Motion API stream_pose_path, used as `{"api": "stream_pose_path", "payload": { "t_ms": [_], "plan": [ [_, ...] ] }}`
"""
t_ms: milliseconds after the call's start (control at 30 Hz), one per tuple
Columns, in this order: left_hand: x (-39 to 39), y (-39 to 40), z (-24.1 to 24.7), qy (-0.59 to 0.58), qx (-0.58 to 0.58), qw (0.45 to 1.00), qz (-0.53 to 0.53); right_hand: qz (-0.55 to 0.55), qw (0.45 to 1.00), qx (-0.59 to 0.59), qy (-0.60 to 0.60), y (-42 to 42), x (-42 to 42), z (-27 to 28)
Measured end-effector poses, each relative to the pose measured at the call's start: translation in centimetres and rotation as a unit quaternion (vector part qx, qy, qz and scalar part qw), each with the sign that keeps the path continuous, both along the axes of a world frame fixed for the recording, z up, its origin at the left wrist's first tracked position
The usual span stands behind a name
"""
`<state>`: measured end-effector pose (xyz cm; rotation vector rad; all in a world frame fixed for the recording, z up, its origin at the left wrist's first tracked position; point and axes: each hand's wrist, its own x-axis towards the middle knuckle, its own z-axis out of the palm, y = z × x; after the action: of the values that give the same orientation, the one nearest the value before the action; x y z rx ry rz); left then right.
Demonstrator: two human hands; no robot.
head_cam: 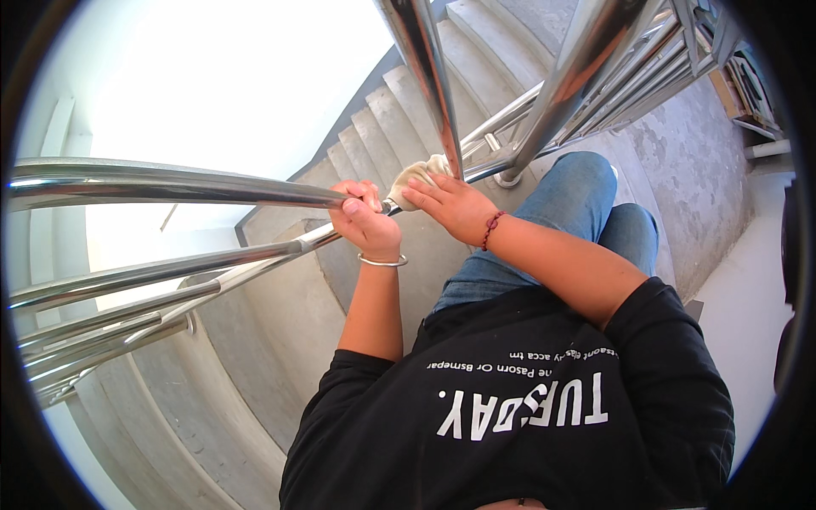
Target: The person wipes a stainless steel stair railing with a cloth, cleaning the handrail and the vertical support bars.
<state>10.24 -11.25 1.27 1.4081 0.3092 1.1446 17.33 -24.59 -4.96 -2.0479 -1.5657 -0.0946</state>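
My left hand (366, 220) is wrapped around the lower part of a polished metal baluster (178, 183), its thumb lying over the tube. A silver bangle sits on that wrist. Close beside it, my right hand (456, 207) presses a crumpled beige cloth (414, 182) onto the sloping bottom rail (319, 236) of the stair railing. The cloth bunches at the foot of another baluster (427, 70) and hides that stretch of rail. A dark red beaded bracelet is on my right wrist.
Curved concrete steps (280, 293) descend at the lower left, and further steps (389, 115) show beyond the railing. More metal tubes (95, 274) stand to the left. A thick tube (567, 83) rises at the right. A shelf with books or papers (746, 89) is at the upper right.
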Motion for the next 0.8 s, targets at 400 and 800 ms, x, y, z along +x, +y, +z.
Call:
{"api": "stream_pose_path", "payload": {
  "t_ms": [400, 800],
  "plan": [
    [-1.5, -0.5, 1.2, 0.056, 0.088, 0.994, 0.01, 0.005, 0.996, -0.013, 0.083, -5.4, 0.6, 0.6],
    [1.4, -5.6, -1.1, 0.084, -0.073, 0.974, -0.197, -0.243, 0.687, 0.223, 0.648, -8.9, 2.5, 1.5]
  ]
}}
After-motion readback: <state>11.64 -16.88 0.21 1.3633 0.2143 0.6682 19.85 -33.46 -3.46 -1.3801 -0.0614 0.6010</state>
